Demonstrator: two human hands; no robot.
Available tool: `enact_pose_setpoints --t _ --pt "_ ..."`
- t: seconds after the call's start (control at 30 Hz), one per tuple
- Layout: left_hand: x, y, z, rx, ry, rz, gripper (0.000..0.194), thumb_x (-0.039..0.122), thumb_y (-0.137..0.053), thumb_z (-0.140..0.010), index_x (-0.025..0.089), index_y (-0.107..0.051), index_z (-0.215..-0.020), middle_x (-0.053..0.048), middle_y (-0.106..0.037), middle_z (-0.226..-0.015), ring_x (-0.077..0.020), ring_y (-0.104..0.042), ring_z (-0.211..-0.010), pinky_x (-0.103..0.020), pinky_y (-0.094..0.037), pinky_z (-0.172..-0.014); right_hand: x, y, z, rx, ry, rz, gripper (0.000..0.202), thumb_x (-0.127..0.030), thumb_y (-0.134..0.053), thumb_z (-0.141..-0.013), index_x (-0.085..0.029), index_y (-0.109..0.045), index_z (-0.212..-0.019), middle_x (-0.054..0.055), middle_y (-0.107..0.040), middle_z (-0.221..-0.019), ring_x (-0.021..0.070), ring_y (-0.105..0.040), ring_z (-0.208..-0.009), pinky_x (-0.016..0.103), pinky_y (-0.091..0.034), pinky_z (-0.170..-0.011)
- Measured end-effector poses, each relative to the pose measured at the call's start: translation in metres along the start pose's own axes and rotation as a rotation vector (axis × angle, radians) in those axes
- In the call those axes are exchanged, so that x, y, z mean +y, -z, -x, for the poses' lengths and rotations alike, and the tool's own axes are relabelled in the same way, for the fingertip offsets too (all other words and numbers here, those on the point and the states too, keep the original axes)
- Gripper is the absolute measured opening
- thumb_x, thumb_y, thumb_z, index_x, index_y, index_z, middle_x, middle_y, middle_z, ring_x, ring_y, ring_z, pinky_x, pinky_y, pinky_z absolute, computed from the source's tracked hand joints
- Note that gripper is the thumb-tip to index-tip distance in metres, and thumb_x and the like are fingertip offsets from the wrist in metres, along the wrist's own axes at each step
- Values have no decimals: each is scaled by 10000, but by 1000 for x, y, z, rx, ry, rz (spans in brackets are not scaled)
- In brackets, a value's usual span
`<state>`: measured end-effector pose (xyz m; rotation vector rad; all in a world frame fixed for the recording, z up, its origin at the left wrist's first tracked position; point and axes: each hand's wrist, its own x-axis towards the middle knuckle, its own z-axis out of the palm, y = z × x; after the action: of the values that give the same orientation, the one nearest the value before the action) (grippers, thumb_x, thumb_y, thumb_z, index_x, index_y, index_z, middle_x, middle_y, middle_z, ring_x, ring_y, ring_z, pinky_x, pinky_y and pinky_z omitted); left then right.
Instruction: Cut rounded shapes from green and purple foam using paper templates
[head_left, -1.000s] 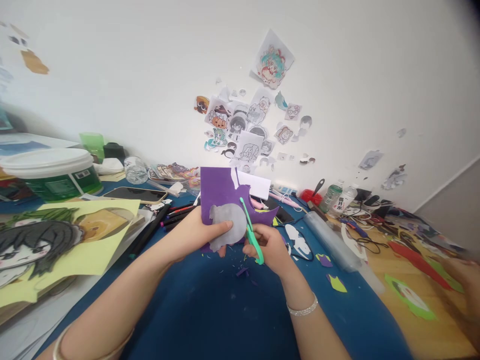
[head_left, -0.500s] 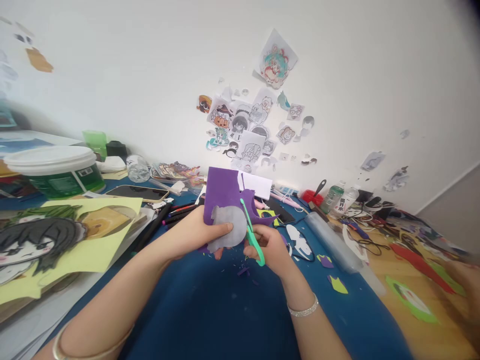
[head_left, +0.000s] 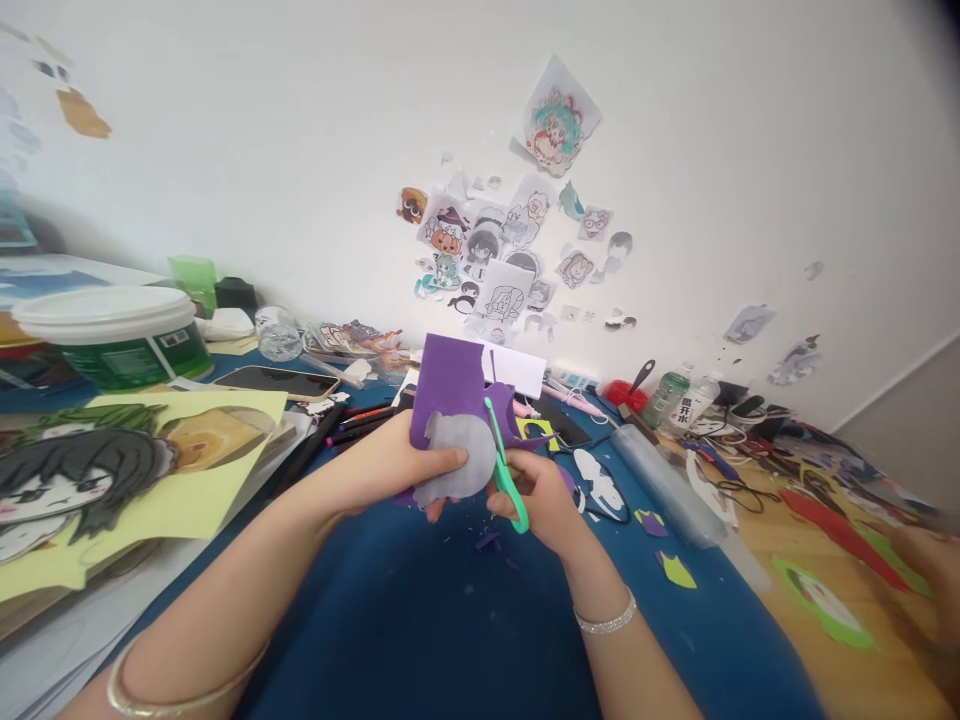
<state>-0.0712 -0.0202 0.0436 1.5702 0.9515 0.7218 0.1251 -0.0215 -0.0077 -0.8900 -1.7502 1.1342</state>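
My left hand (head_left: 409, 460) pinches the grey cutout (head_left: 465, 478) over purple sheet (head_left: 450, 380), seemingly cut at its one o'clock, uncut at eleven; my right hand (head_left: 544, 500) grips green scissors (head_left: 507, 480).

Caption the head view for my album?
Left hand holds a rounded grey cutout against a flat purple sheet; right hand grips slim green scissors.

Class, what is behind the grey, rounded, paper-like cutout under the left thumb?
Behind the grey, rounded cutout is a flat purple sheet, visible above it. Fingertips of the left hand show below. The sheet's covered part and most of those fingers cannot be seen.
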Motion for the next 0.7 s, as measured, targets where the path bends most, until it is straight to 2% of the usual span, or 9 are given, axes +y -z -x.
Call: enact_pose_setpoints --t 0.17,0.4,0.7 --pt "0 0 0 -3 -12 21 158 300 -558 -731 177 -533 -828 22 -609 -486 -129 -557 -394 -185 -354 -369 0 2 1 4 -19 42 443 -496 -697 -591 -128 -609 -823 -25 -440 -579 88 -366 -522 215 -328 -467" --pt "8 2 3 -55 19 15 175 294 -573 -718 169 -531 -833 7 -629 -554 -128 -558 -388 -207 -386 -387 -1 1 0 -16 -33 39 471 -508 -699 -576 -121 -614 -829 -14 -462 -600 94 -383 -539 218 -340 -477" --pt "-2 6 0 -81 6 5 130 278 -569 -717 173 -540 -789 14 -624 -533 -121 -542 -360 -200 -373 -365 0 1 -1 -18 -54 94 456 -449 -734 -556 -121 -634 -856 -23 -446 -584 89 -362 -527 213 -338 -471"
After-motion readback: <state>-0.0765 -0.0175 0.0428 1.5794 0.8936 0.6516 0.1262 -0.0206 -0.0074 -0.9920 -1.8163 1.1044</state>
